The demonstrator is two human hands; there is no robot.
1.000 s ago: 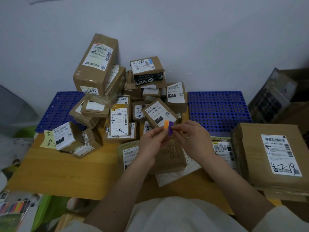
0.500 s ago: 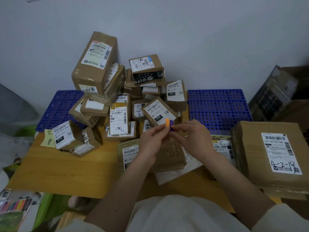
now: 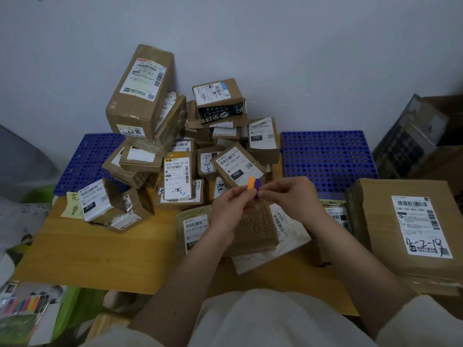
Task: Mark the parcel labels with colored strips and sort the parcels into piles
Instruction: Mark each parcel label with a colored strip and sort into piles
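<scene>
A box (image 3: pixel 140 92) marked "2216" tops the pile; below, a label (image 3: pixel 93 200) reads "070". The left hand (image 3: pixel 229 209) pinches orange and purple strips (image 3: pixel 253 185), the right hand (image 3: pixel 292 196) pinching the purple, above the "MAKEUP EASY" parcel (image 3: pixel 254 229). The right box (image 3: pixel 411 229) reads "4-2-18".

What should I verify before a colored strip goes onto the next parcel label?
1. Strips in hand: orange strip and purple strip pinched between left hand and right hand: ok.
2. One strip fully peeled free: cannot tell.
3. Target label exposed: the brown parcel under the hands shows print, no label: not ok.
4. Bare table for a pile: ok.
5. Tall box leaning atop the heap, stable: cannot tell.
</scene>
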